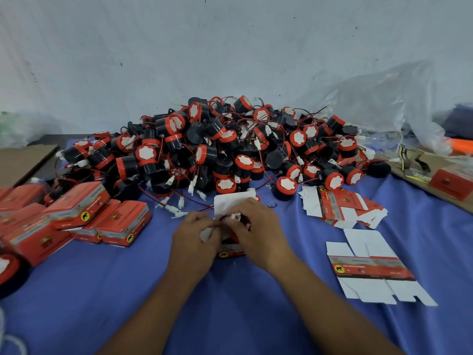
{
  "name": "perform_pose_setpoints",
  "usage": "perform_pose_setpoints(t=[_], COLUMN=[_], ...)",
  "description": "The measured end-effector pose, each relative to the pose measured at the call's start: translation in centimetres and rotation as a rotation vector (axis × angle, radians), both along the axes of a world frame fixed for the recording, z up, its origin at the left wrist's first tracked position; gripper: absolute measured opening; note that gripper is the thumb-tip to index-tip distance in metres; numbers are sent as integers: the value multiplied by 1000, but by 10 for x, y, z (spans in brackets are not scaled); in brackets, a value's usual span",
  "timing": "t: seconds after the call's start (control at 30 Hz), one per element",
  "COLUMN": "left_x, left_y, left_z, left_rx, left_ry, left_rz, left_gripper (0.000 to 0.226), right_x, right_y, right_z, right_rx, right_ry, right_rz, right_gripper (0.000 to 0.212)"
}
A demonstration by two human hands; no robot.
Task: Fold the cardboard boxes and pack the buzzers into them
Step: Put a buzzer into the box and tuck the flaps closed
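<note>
Downward view onto a worktop [128,290] covered in blue cloth, with a pale wall behind.

At centre, two bare hands meeting over a small box [230,252], red, standing open on the cloth, its white lid flap upright behind the fingers. Left hand [195,233] curled against the left side of the small box, thumb and fingers pinching one of its white side flaps. Right hand [256,226] curled over the right side, fingertips pinching a white plug [235,216] on thin red wire just above the open top. Inside of the small box mostly hidden by the hands.

Just behind the hands, a broad pile of buzzers [230,149]: round black bodies with red caps and white centres, tangled with red wires and white plugs.

To the left, a cluster of closed boxes [76,216], red with a yellow round mark, stacked and leaning on one another, next to the edge of the pile. At the far left edge, a single buzzer [7,270], partly cut off.

To the right of the hands, a flat box [373,270] lying unfolded, white tabs spread. Further back, a heap of flat boxes [343,206] just beside the pile.

At back right, a crumpled clear plastic bag [384,103]. Along the right edge, a brown cardboard sheet [435,193] carrying one more red box [450,184].
</note>
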State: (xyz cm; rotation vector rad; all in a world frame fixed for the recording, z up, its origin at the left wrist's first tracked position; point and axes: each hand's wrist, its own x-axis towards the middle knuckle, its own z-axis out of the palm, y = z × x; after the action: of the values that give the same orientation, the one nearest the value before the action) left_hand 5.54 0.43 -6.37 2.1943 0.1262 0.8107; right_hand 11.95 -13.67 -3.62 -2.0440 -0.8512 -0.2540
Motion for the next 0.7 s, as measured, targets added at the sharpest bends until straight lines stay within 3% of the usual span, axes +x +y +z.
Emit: perform_pose_setpoints(t=[0.13, 0.2, 0.33, 0.57, 0.7], left_x=[-1, -2, -5, -2, 0], left_y=[0, -1, -1, 3, 2], left_z=[-3, -2, -3, -6, -5], left_rx=[87, 87, -47, 67, 80], left_ry=[135, 117, 22, 27, 75], left_rz=[-67, -112, -88, -143, -196], left_gripper=[34, 39, 16, 37, 37], right_x=[0, -1, -2, -2, -2], right_y=[-3, -5, -10, -7, -10], right_z=[-1, 0, 5, 8, 5], right_rx=[-49, -66, -146, -280, -33], right_ry=[-71, -83, -41, -6, 176], right_rz=[101, 140, 254, 264, 137], right_gripper=[7, 8, 26, 26, 11])
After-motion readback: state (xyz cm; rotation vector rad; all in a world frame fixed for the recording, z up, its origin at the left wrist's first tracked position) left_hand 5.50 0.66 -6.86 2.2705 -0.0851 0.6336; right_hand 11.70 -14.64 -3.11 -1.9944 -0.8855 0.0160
